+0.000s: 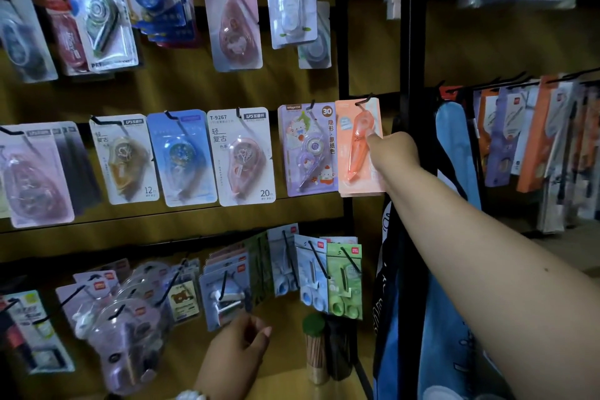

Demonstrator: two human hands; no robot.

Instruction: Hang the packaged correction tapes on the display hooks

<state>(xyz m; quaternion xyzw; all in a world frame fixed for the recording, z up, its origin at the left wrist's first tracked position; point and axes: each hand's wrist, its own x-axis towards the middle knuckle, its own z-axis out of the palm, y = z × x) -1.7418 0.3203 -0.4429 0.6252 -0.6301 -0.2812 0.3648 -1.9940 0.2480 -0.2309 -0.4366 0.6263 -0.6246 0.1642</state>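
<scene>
A person's right hand (pixel 394 153) reaches to the middle row of a stationery display, its grip pinching the right edge of an orange packaged correction tape (pixel 358 148) that hangs on a black display hook (pixel 365 100) at the row's right end. The left hand (pixel 237 347), low in the frame, touches a blue-carded pack (pixel 224 295) on the bottom row; whether its grip is closed on the pack cannot be told.

Stationery shop: rows of carded correction tapes (pixel 242 156) hang on black display hooks (pixel 170 116), with more packaged goods (pixel 532 133) racked alongside.
</scene>
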